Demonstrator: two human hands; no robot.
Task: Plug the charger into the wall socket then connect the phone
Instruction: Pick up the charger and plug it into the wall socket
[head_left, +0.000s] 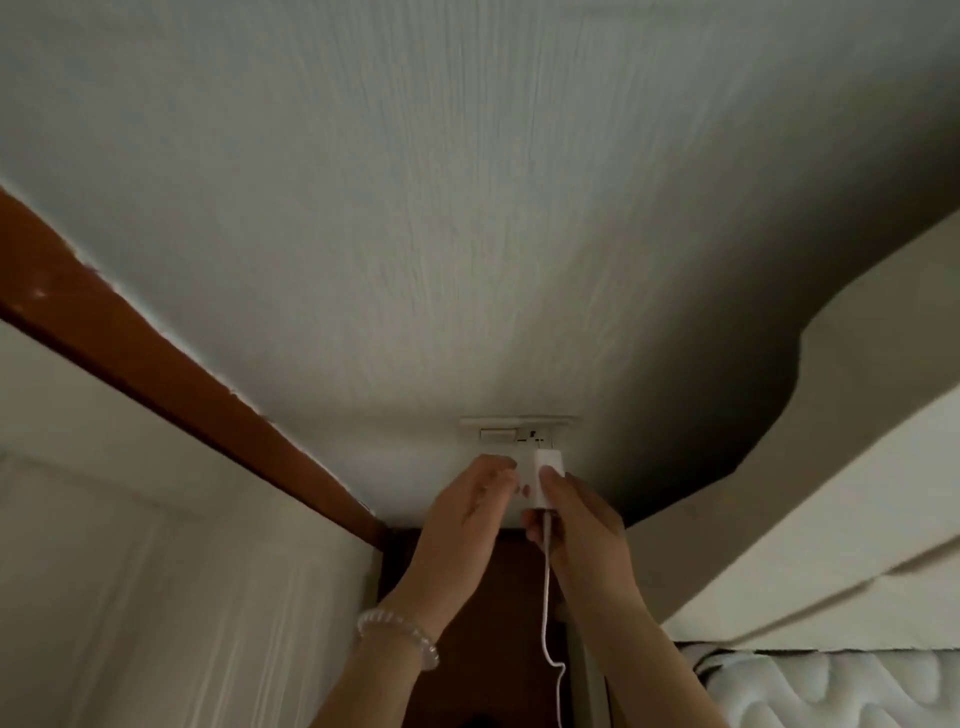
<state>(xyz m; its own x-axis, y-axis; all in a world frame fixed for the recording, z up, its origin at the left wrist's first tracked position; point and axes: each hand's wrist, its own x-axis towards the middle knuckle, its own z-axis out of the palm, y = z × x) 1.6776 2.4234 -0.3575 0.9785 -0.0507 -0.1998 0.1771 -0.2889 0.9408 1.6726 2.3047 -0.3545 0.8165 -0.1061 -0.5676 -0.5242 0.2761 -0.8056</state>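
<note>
A white wall socket plate (511, 433) with a rocker switch sits low on the pale textured wall. Just below its right half is a white charger block (548, 477), with my right hand (576, 525) shut on it from the right and underneath. Its white cable (548, 613) hangs straight down between my forearms and runs out of the frame's bottom edge. My left hand (467, 504) is beside the charger on the left, fingers curled against the wall or the charger; I cannot tell which. A bead bracelet (397, 636) is on the left wrist. No phone is in view.
A brown wooden door frame (171, 364) runs diagonally at the left, with a pale door panel (156, 571) below it. A cream upholstered headboard (831, 493) and a white quilted mattress (831, 691) fill the right. Dark wood floor (498, 623) lies under my hands.
</note>
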